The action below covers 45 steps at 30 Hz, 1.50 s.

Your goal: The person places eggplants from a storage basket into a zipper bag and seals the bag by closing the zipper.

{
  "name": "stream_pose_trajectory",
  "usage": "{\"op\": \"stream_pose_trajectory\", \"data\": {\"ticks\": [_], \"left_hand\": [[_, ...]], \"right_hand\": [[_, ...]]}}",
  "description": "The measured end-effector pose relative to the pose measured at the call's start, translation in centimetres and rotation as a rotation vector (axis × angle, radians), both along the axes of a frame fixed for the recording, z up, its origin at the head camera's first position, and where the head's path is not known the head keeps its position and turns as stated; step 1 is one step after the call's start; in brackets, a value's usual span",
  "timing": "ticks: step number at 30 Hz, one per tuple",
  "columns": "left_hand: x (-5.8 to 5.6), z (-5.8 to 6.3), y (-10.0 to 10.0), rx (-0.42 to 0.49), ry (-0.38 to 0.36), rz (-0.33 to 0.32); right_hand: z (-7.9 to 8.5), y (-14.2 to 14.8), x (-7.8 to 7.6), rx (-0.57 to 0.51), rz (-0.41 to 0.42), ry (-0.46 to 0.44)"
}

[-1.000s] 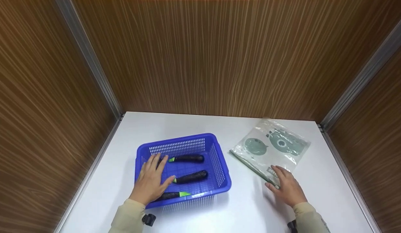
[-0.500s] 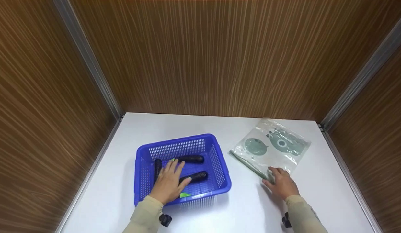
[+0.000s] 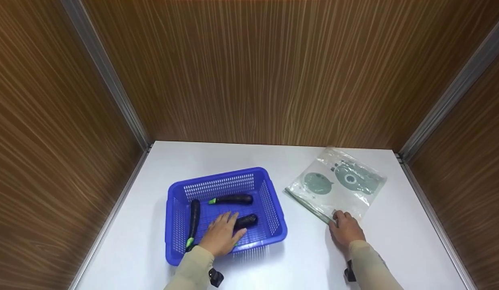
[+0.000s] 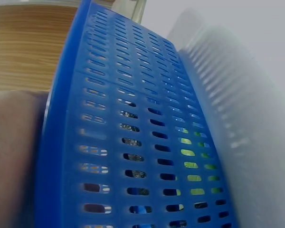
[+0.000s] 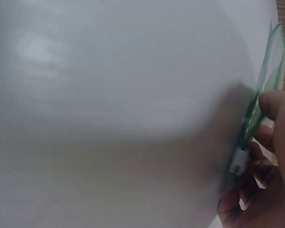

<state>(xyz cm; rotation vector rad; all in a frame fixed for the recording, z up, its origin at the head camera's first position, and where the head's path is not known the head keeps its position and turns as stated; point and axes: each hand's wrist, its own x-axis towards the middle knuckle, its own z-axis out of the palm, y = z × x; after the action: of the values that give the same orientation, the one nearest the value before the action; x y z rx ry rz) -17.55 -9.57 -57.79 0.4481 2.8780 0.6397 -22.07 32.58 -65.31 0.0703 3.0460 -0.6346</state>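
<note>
A blue plastic basket holds several dark eggplants with green stem ends. One eggplant lies along the left wall, another towards the back. My left hand reaches over the front rim with fingers extended, overlapping a middle eggplant; its fingertips are hidden in the left wrist view by the basket wall. At the near corner of a clear zip bag with green animal prints, my right hand pinches the green edge between thumb and fingers. A white slider sits on that edge.
Both basket and bag lie on a white table. Wood-grain panels stand at the back and on both sides, with metal strips at the corners. A small black camera is strapped to the left wrist.
My left hand has moved right across the basket, uncovering the left eggplant. My right hand has shifted slightly left, and its fingers have curled onto the bag's edge.
</note>
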Motion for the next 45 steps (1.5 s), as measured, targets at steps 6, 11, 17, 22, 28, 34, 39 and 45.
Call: {"op": "stream_pose_trajectory", "data": {"ticks": [6,11,17,22,28,34,39,45], "left_hand": [[0.0,-0.5,0.1,0.037,-0.008,0.014],[-0.7,-0.9,0.2,0.073,-0.038,0.046],[-1.5,-1.5,0.4,0.078,-0.022,0.119],[-1.9,-1.9,0.7,0.068,-0.023,0.138],[-1.8,-2.2,1.0,0.059,-0.065,0.159],[-1.6,-2.5,1.0,0.029,-0.066,0.168],[-2.2,-2.5,0.6,0.002,-0.129,0.183],[-3.4,-2.1,0.5,-0.013,-0.18,0.162]], "right_hand": [[-0.7,-0.3,-0.2,0.055,-0.032,0.002],[-1.2,-0.5,-0.2,0.078,-0.067,0.006],[-1.5,-0.3,-0.1,0.083,-0.076,0.001],[-1.6,0.0,0.5,0.075,-0.086,-0.005],[-1.9,0.4,1.2,0.082,-0.098,-0.033],[-1.9,0.5,1.7,0.092,-0.096,-0.028],[-1.6,0.4,1.5,0.094,-0.09,-0.022],[-1.4,0.5,1.0,0.079,-0.092,-0.01]]}}
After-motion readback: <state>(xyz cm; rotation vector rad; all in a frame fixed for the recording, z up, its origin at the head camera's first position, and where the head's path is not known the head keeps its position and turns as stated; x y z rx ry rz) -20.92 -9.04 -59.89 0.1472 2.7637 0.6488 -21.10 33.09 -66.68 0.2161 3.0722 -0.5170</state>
